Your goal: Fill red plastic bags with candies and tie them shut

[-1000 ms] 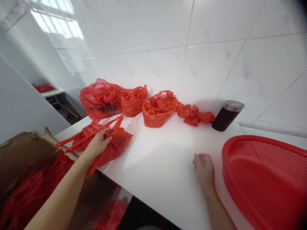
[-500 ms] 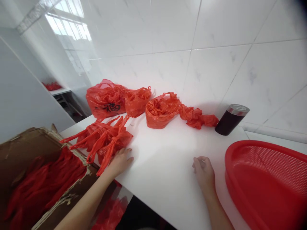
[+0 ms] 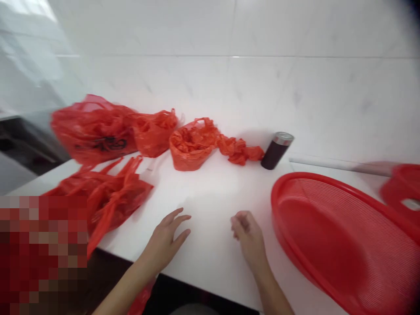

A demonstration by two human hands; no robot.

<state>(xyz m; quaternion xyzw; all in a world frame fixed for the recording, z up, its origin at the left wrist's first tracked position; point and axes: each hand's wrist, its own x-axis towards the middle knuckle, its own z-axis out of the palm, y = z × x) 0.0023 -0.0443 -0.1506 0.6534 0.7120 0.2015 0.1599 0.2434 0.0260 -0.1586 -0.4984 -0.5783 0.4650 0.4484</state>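
My left hand hovers over the white tabletop, its fingers spread and nothing between them. Just left of it lies a bunch of knotted red plastic bags, not touched by the hand. My right hand is above the table near the basket, fingers curled inward to the thumb, with no object showing in them. To the right of that hand stands a large oval red plastic basket, whose visible floor is bare.
Along the tiled wall stand a large red bag with black print, a smaller red bag, an open red bag, crumpled red plastic and a dark silver-lidded cylinder. Another red container is far right. The lower left is pixelated.
My left hand has come away from the knotted red bags, over the bare tabletop. My right hand keeps its curl. The view has turned right, bringing more of the basket in.
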